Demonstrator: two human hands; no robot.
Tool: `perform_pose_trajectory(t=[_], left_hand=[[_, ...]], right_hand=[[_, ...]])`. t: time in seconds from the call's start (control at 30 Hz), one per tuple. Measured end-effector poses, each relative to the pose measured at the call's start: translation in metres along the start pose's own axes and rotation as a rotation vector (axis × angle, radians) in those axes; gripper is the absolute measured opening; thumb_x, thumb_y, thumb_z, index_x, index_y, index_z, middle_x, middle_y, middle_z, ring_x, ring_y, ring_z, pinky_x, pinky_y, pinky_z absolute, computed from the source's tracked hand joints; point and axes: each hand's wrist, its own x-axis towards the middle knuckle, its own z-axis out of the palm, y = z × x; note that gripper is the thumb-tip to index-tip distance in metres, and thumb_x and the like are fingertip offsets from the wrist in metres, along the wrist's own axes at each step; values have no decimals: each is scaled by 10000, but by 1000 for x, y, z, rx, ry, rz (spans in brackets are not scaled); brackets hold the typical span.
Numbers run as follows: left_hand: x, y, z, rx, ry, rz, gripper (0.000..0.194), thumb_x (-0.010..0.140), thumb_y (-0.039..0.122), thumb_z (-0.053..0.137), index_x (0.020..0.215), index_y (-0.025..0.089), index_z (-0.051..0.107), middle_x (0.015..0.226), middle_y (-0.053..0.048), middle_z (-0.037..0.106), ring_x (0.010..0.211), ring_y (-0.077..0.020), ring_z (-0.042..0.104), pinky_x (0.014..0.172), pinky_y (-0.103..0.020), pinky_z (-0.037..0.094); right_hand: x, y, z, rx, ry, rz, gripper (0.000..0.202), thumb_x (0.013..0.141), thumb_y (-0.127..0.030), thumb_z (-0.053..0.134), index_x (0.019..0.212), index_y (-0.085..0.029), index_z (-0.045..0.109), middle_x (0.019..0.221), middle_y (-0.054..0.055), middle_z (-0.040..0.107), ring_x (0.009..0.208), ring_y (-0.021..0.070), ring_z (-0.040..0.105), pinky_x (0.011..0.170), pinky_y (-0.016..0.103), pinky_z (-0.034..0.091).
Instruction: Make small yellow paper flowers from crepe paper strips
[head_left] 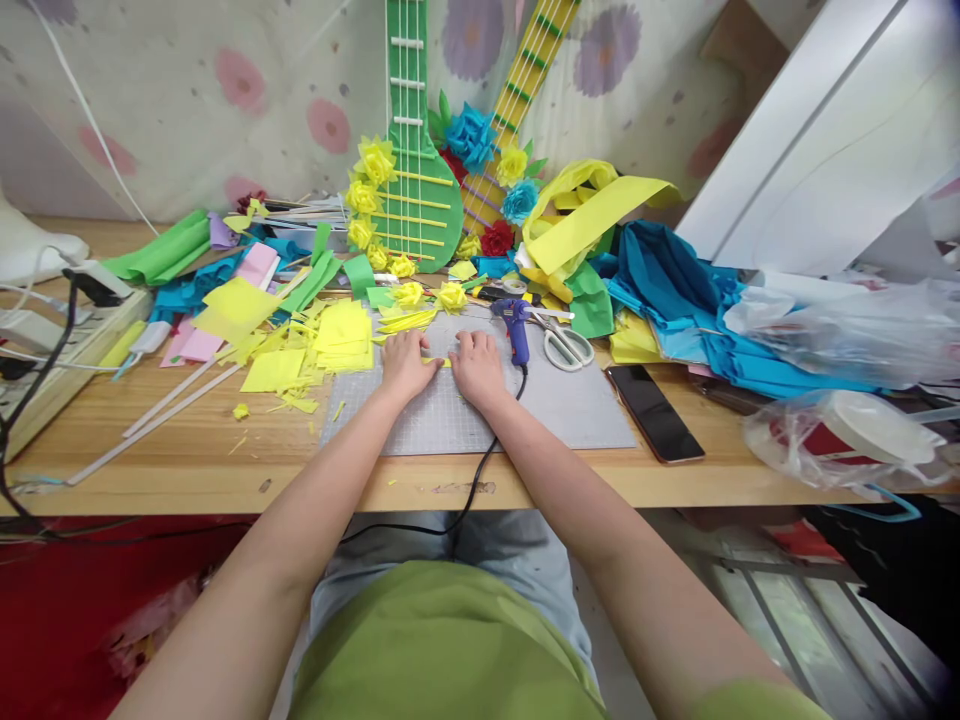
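My left hand (407,366) and my right hand (478,368) rest close together on a grey cutting mat (427,425). Between them shows a narrow strip of yellow paper (446,363), and the curled fingers of both hands are closed on its ends; most of the strip is hidden under them. Just beyond the hands lie folded yellow paper strips (407,321) and yellow paper flowers (451,297). A purple glue gun (516,330) lies to the right of my right hand, beside white-handled scissors (568,348). Left of my left hand are stacked yellow paper squares (343,336).
A green paper guitar (420,215) and a yellow one (525,75) lean against the wall. Blue crepe paper (675,280), a phone (655,412) and a plastic-wrapped roll (847,435) lie right. White sticks (154,422) and a power strip (101,282) are left. The glue gun's black cord (480,470) crosses the table edge.
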Motion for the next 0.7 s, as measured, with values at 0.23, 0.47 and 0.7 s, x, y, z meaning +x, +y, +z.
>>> perform_pose_trajectory(t=[0.23, 0.47, 0.7], left_hand=[[-4, -6, -14, 18, -35, -135, 258, 683, 338, 646, 830, 221, 468, 983, -59, 557, 1033, -248, 464, 862, -385, 352], [-6, -19, -21, 1, 70, -131, 138, 694, 185, 548, 798, 226, 468, 932, -45, 580, 957, -242, 493, 833, -383, 366], [-6, 13, 2, 94, 127, 17, 260, 723, 371, 576, 888, 195, 478, 1006, -98, 527, 1034, -281, 429, 862, -403, 334]], right_hand=[[-1, -1, -4, -30, -22, 14, 278, 861, -305, 443, 1100, -172, 497, 1079, 111, 510, 999, 224, 410, 815, 330, 362], [-2, -3, -4, -58, -14, 3, 264, 861, -304, 437, 1082, -173, 498, 1073, 114, 516, 992, 231, 412, 800, 338, 367], [-3, -4, -6, -72, -3, 12, 260, 840, -319, 469, 1037, -155, 511, 1045, 116, 529, 974, 239, 427, 780, 338, 370]])
